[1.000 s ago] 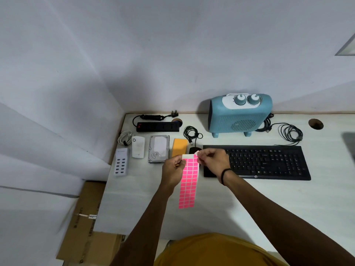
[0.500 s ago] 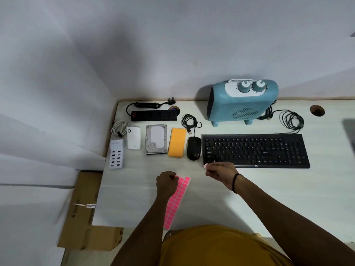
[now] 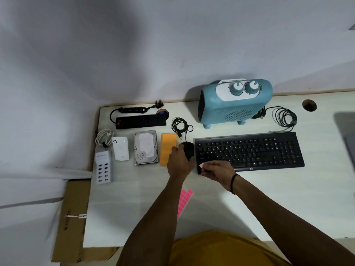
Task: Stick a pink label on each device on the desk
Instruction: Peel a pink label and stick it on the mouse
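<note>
My left hand (image 3: 179, 163) grips the black mouse (image 3: 187, 149) between the orange device (image 3: 168, 148) and the black keyboard (image 3: 249, 151). My right hand (image 3: 216, 170) pinches a single pale pink label (image 3: 201, 165) at the keyboard's near left corner, just right of the mouse. The pink label sheet (image 3: 184, 200) lies flat on the desk, partly hidden under my left forearm. Other devices stand in a row on the left: a hard drive (image 3: 146, 147), a white plug-in unit (image 3: 121, 148), a white USB hub (image 3: 103, 167) and a black power strip (image 3: 141, 121). A blue fan heater (image 3: 235, 104) stands at the back.
The white desk (image 3: 134, 208) ends at the wall behind and at its left edge, where a cardboard box (image 3: 71, 217) sits lower down. Coiled cables (image 3: 284, 118) lie behind the keyboard, a cable hole (image 3: 309, 105) at back right. A grey object (image 3: 347, 135) is at the right edge.
My left hand let the label sheet down onto the desk and moved forward onto the mouse. My right hand peeled one label off and carried it to the keyboard's near left corner.
</note>
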### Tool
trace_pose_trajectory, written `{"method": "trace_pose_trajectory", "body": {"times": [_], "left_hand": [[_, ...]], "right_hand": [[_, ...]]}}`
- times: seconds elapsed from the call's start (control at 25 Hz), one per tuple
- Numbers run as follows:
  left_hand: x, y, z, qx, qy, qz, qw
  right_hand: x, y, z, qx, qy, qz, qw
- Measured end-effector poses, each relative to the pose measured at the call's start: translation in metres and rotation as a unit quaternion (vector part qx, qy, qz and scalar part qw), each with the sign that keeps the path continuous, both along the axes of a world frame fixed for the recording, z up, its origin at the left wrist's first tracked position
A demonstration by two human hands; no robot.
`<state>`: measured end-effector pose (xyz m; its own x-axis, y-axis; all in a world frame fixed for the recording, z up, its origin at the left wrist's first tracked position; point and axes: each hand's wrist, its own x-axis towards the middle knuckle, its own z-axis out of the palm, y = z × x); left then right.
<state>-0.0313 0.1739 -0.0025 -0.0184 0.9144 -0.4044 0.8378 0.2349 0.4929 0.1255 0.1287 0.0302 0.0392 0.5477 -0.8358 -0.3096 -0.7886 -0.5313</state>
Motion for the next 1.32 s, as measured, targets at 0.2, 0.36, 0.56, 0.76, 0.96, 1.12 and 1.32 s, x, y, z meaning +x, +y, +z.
{"method": "trace_pose_trajectory", "body": {"times": [0.2,0.36,0.56,0.76,0.96,1.12,1.32], "left_hand": [[0.017,0.019,-0.017,-0.051,0.027,-0.002,0.998],[0.018,0.024,-0.020,-0.052,0.027,0.009,0.998],[0.012,0.026,0.005,-0.042,-0.132,0.163,0.977],[-0.004,0.023,0.081,-0.180,-0.618,0.319,0.695],[-0.016,0.010,0.126,-0.179,-0.726,0.247,0.616],[-0.012,-0.005,0.151,-0.143,-0.733,0.210,0.631],[-0.010,-0.016,0.167,-0.113,-0.741,0.180,0.637]], "right_hand": [[0.019,0.010,0.001,0.002,-0.002,-0.028,1.000],[0.022,0.015,0.007,0.004,0.013,-0.035,0.999],[0.020,0.025,0.037,0.055,-0.003,-0.029,0.998],[0.014,0.050,0.102,0.187,0.006,-0.047,0.981],[0.012,0.052,0.147,0.302,-0.139,0.076,0.940],[0.005,0.041,0.169,0.346,-0.262,0.169,0.885],[-0.009,0.031,0.189,0.383,-0.315,0.197,0.846]]}}
